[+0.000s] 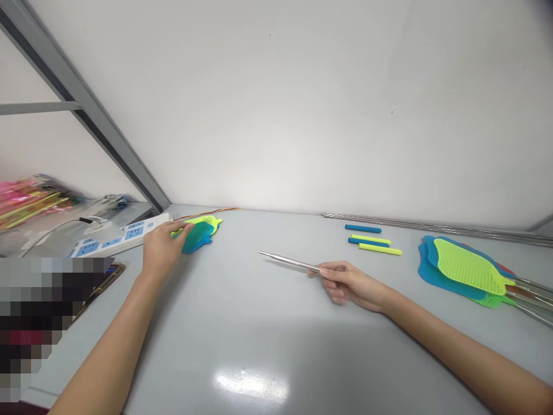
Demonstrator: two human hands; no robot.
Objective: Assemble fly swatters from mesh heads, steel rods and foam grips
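My left hand [166,242] is closed in a pinch on the edge of a blue fly swatter head [200,237], at the left of the table. Partly under that one lies a yellow-green fly swatter head [211,221]. My right hand [341,280] grips a thin metal telescopic rod [289,262] near one end, above the table's middle. The rod's free tip points left, apart from the swatter heads. Behind my right hand lie blue handle sleeves [363,229] and yellow-green handle sleeves [380,249], several in all.
On the right, fly swatters [469,268] with metal rods are stacked. Long metal rods [410,226] run along the wall. A white power strip [129,236] stands at the left, near a grey metal frame [86,109]. Colourful packaged items [34,199] lie at far left.
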